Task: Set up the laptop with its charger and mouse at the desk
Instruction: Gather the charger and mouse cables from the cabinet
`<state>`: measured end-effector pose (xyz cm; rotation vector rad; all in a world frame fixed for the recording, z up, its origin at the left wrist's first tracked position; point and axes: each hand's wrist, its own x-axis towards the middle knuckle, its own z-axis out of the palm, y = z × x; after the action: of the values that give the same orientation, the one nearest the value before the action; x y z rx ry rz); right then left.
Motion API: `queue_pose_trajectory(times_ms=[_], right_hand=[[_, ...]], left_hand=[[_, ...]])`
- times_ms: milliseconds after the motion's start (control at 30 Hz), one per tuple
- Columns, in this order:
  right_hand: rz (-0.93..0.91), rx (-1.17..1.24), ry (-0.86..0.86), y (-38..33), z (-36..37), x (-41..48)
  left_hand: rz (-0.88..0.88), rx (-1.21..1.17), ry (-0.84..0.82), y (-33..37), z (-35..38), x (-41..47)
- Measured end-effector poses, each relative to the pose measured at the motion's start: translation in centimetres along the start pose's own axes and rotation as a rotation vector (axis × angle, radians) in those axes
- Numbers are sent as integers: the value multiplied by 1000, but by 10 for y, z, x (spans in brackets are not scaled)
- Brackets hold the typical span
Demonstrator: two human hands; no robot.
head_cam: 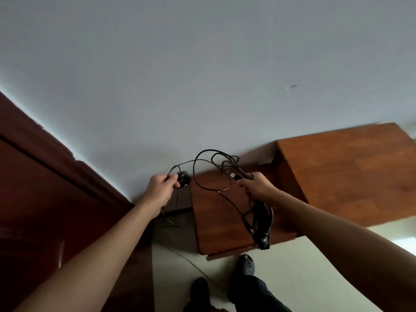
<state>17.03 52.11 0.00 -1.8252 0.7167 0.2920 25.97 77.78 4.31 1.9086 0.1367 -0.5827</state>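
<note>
My left hand (161,190) is closed around a small black mouse (183,179) held up in front of the white wall. A thin black cable (202,158) loops from the mouse over to my right hand (258,186), which grips a tangle of black cords with a USB plug (234,176) sticking out. A black charger brick (262,226) with wound cable hangs below my right hand, over a brown wooden desk (216,212). No laptop is in view.
A higher wooden cabinet top (351,172) stands to the right of the desk, against the wall. A dark red-brown door (45,188) fills the left. Below are a pale tiled floor (180,278) and my feet in dark shoes (246,265).
</note>
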Motion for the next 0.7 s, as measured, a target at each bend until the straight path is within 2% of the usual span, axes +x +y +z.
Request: queue_pose_trajectory(times_ms=[33, 100, 167, 300, 567, 600, 700], right_hand=[[13, 81, 60, 1, -10, -17], [34, 176, 79, -4, -22, -36], [41, 283, 128, 2, -45, -72], [87, 301, 239, 25, -95, -134], [236, 453, 461, 143, -197, -262], [252, 494, 505, 173, -216, -291], [287, 517, 548, 206, -235, -322]], left_hand=[[34, 22, -42, 7, 8, -3], [68, 31, -57, 13, 18, -2], [121, 72, -142, 25, 43, -13], [224, 118, -273, 47, 100, -36], [412, 236, -545, 78, 260, -131], [415, 258, -595, 75, 298, -157], [393, 272, -657, 69, 343, -183]])
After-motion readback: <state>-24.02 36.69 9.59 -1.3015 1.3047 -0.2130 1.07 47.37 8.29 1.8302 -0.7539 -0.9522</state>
